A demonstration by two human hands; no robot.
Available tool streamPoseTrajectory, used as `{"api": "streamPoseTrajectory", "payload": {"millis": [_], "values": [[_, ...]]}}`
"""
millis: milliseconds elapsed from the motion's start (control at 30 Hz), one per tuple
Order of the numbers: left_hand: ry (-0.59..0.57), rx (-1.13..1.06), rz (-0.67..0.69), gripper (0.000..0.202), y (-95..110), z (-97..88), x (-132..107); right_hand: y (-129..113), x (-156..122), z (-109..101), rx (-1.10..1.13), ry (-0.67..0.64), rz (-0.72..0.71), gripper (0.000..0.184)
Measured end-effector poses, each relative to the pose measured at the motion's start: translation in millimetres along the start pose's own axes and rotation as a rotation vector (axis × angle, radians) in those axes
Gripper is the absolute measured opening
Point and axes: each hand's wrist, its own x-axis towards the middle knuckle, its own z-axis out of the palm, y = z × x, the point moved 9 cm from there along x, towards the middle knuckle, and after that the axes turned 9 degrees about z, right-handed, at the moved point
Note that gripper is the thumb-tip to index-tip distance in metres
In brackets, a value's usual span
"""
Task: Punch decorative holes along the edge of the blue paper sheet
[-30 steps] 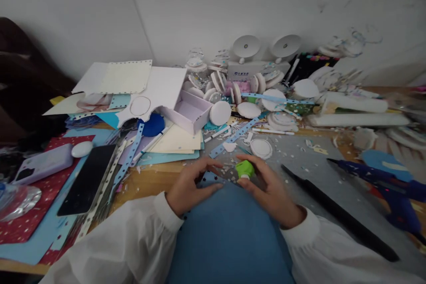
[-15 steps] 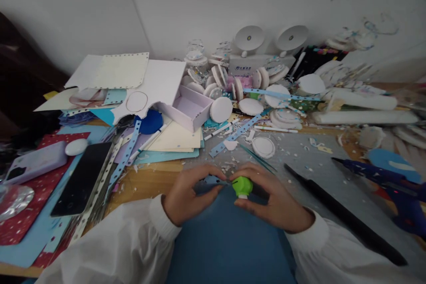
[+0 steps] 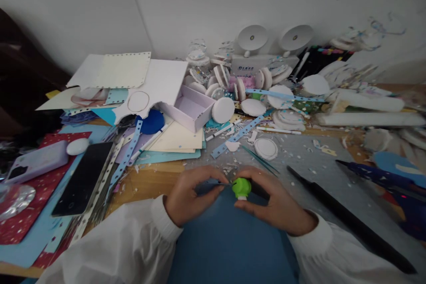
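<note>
In my right hand [image 3: 274,202] is a small bright green craft punch [image 3: 241,187] with a white underside, gripped between thumb and fingers. My left hand [image 3: 196,195] pinches a narrow bluish paper strip [image 3: 213,182], seen nearly edge-on, and its tip reaches the slot side of the punch. In the earlier view dark star shapes show on this strip. Both hands are close together above the front table edge, over the blue cloth of my lap. Teal tweezers [image 3: 259,159] and a round white disc [image 3: 266,148] lie just beyond my right hand.
Left are a black phone [image 3: 83,177], a lilac phone case [image 3: 38,162] and stacked papers. A lilac box [image 3: 193,108] and several white discs stand behind. A black knife-like tool [image 3: 349,219] and a blue glue gun [image 3: 379,177] lie right. Paper scraps litter the grey mat [image 3: 313,151].
The paper strip has tilted and now looks thinner between my left fingers. The hands stay nearly in place; the whole view has shifted slightly.
</note>
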Motion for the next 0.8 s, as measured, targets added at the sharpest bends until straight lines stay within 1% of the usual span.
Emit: {"api": "streamPoseTrajectory", "payload": {"millis": [233, 433, 600, 700, 733, 800], "values": [[0.01, -0.015, 0.017, 0.008, 5.5, -0.8, 0.8, -1.5, 1.2, 5.9, 0.035, -0.103, 0.033, 0.032], [0.028, -0.027, 0.049, 0.008, 6.7, 0.6, 0.4, -2.3, 1.9, 6.3, 0.04, -0.14, 0.044, 0.033], [0.021, -0.032, 0.066, 0.006, 7.4, 2.5, 0.9, -0.7, 1.5, 8.0, 0.037, -0.113, 0.052, 0.032], [0.021, -0.029, 0.08, 0.007, 8.4, 2.4, 1.4, -1.8, 0.8, 9.0, 0.042, -0.09, 0.024, 0.031], [0.026, -0.028, 0.085, 0.007, 8.8, 1.7, 1.5, -2.9, 0.3, 9.0, 0.037, -0.082, 0.004, 0.033], [0.042, -0.031, 0.097, 0.007, 10.1, -0.4, 1.8, -4.9, -0.6, 8.0, 0.016, -0.06, -0.033, 0.042]]}}
